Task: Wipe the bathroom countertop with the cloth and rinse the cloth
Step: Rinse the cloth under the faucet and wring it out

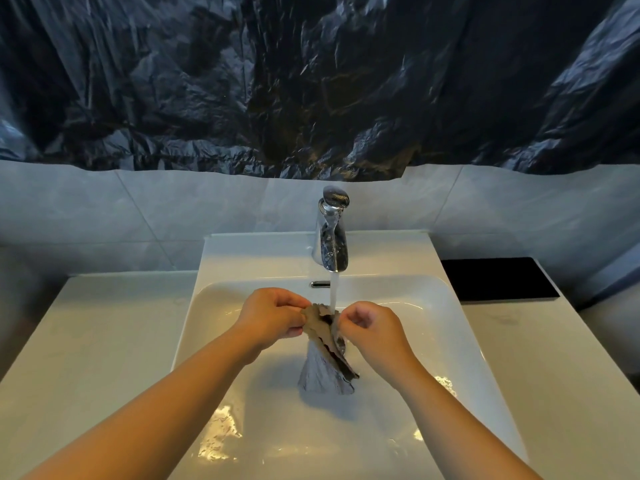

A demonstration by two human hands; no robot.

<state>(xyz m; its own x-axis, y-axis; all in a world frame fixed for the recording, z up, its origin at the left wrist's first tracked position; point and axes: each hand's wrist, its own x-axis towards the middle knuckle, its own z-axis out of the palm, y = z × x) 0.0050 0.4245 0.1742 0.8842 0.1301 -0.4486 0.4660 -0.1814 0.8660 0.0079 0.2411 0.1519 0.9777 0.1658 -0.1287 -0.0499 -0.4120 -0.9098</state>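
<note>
One cloth (320, 336), tan on its crumpled upper folds and grey where it hangs wet, is suspended over the sink basin (446, 341), its top edge directly under the water stream (334, 292) from the faucet (331, 230). My left hand (273, 313) pinches its left edge between curled fingers and thumb. My right hand (370, 327) pinches the right edge likewise. Both forearms extend forward over the basin.
</note>
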